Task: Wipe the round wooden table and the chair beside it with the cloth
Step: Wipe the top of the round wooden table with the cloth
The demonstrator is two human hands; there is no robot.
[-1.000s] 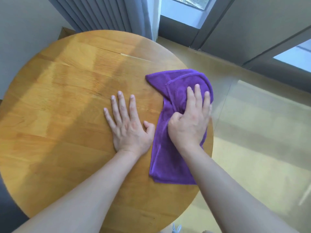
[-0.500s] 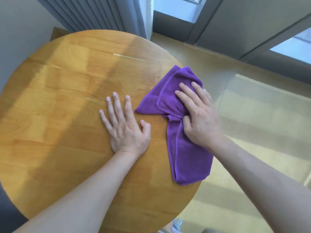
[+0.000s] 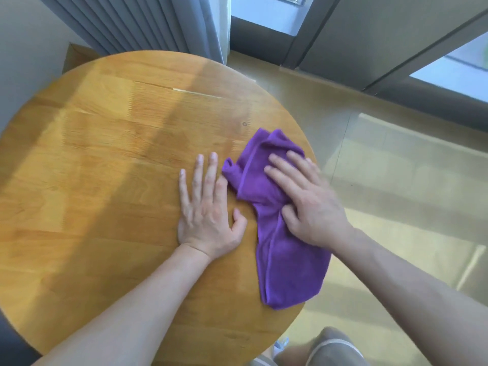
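Observation:
A purple cloth (image 3: 285, 262) lies bunched along the right edge of the round wooden table (image 3: 105, 167), its lower end hanging slightly past the rim. My right hand (image 3: 306, 204) presses down on the cloth's upper half, fingers spread toward the left and thumb tucked into a fold. My left hand (image 3: 208, 207) lies flat on the bare wood just left of the cloth, fingers apart, holding nothing. No chair shows in this view.
Grey curtains (image 3: 148, 25) hang behind the table's far edge. A window and dark frame (image 3: 317, 46) run along the back right. Pale glossy floor (image 3: 396, 180) lies to the right. My knee and a shoe (image 3: 332, 350) show below the table's near right rim.
My right hand has swung the cloth from a spread shape into a bunched one, its upper end now nearer my left hand. My left hand has stayed flat in place.

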